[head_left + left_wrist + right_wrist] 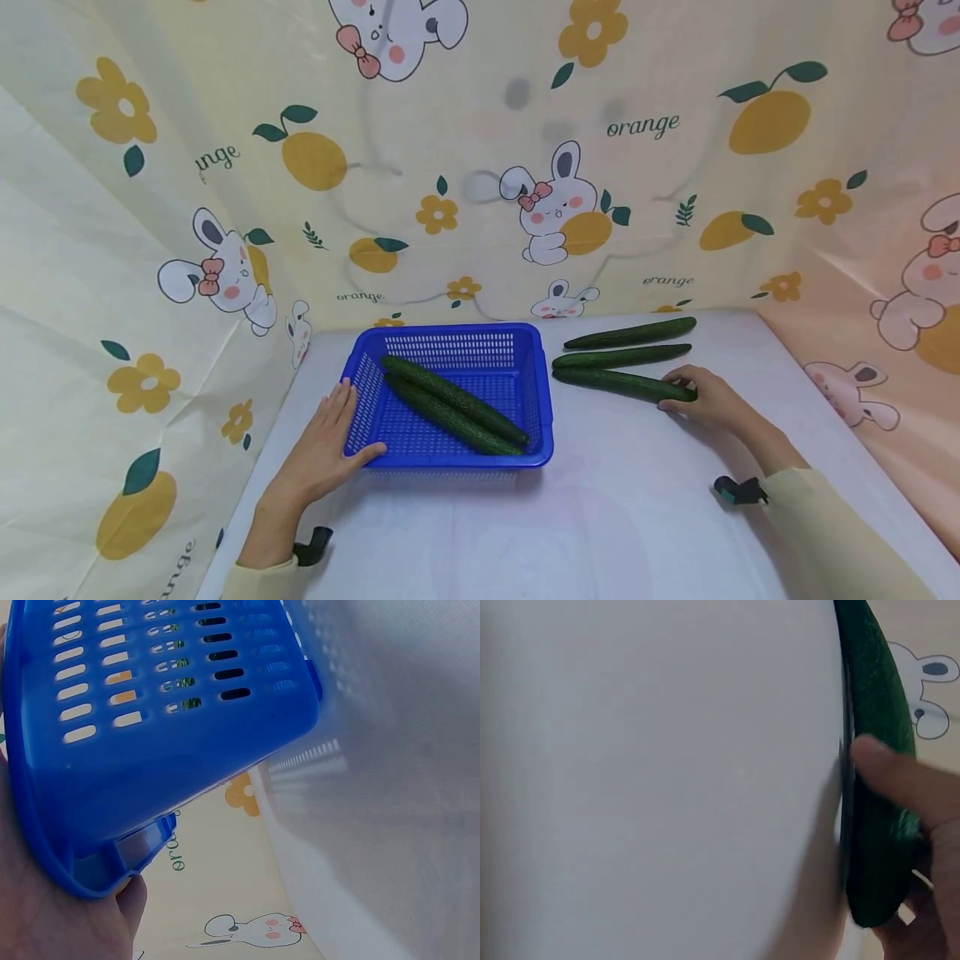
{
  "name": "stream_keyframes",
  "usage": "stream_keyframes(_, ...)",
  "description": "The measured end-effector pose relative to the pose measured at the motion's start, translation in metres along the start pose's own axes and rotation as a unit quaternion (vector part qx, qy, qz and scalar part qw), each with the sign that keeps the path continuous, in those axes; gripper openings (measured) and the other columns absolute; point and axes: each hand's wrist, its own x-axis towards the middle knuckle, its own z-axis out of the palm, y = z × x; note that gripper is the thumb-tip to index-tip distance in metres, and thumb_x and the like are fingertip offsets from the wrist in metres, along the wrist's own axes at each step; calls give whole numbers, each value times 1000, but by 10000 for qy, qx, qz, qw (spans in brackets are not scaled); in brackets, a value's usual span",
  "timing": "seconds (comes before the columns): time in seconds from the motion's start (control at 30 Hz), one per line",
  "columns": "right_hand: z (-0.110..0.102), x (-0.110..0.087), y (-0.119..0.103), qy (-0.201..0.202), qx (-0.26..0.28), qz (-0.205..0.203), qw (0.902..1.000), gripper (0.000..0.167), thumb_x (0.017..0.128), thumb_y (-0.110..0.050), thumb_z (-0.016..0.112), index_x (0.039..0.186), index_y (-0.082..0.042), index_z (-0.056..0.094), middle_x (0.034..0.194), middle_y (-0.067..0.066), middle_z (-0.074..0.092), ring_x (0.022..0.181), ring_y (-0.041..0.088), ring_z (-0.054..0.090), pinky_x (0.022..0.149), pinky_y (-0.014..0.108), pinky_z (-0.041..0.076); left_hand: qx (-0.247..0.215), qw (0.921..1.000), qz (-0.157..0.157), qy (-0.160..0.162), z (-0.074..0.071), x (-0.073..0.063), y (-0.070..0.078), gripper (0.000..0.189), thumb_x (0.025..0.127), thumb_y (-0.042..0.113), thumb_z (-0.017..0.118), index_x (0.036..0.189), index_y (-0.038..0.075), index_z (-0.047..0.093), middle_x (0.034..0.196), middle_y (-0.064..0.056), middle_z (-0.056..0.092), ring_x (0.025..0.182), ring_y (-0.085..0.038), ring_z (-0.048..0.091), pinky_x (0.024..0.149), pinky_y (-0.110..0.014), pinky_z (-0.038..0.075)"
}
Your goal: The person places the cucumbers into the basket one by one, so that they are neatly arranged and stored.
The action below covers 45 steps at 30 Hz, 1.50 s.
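A blue plastic basket (543, 392) with slotted walls holds two long dark green cucumbers (453, 412), lying side by side at a slant. My left hand (318, 442) rests on the basket's left rim, fingers straight and thumb spread over the front corner; the left wrist view shows the palm against the blue rim (45, 862). Right of the basket, three more cucumbers lie roughly parallel. My right hand (708, 402) grips the right end of the nearest cucumber (618, 383). In the right wrist view, the thumb presses on one side of this cucumber (881, 855), and other fingers are partly hidden behind it.
The middle cucumber (622, 357) and the far cucumber (633, 333) lie just behind the gripped one on the white table (600, 525). A printed cloth (465, 108) with rabbits and oranges encloses the back and sides. Small black devices sit at both wrists.
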Motion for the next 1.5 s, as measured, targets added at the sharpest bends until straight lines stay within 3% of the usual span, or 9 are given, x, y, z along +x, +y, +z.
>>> stream_keyframes(0.2,-1,-15,-10,72,203,-80,9997,50,96,-36,83,131,-6,64,119,17,69,103,30,60,87,46,53,-15,10000,-1,8,0,0,0,110,100,65,63,170,-4,13,179,-22,5,165,-43,6,134,-60,10)
stream_keyframes(0.4,-2,-28,-18,422,337,-272,9982,44,101,-31,79,134,-8,61,125,20,67,102,28,59,82,37,51,-64,10000,-8,-19,-1,0,2,109,101,64,63,170,-4,14,179,-23,6,165,-43,6,134,-61,10)
stream_keyframes(0.6,-6,-43,-24,900,430,-485,9938,39,99,-24,82,131,-12,64,123,15,70,98,19,58,77,25,49,-47,10000,-10,1,1,0,2,109,100,64,64,170,-3,13,179,-21,5,166,-43,6,134,-61,10)
stream_keyframes(0.93,-28,-52,-40,1362,621,-564,9871,38,98,-19,82,130,-12,64,107,9,66,86,14,53,66,24,44,-10,10000,24,-23,-1,0,1,109,100,64,63,170,-4,13,179,-22,5,166,-42,5,134,-61,10)
stream_keyframes(1.27,-39,-44,-86,1217,865,-601,9870,39,99,-22,81,132,-12,62,107,11,62,87,20,54,62,26,47,-42,10000,1,-65,-1,0,0,110,100,67,61,170,-4,13,179,-22,5,166,-42,4,134,-61,9)
stream_keyframes(1.5,-32,-34,-118,998,1090,-1038,9836,40,100,-18,80,135,-12,63,113,12,66,86,17,59,65,25,53,-96,9999,46,7,1,0,-1,111,100,68,61,170,-4,14,179,-23,6,165,-44,7,134,-61,11)
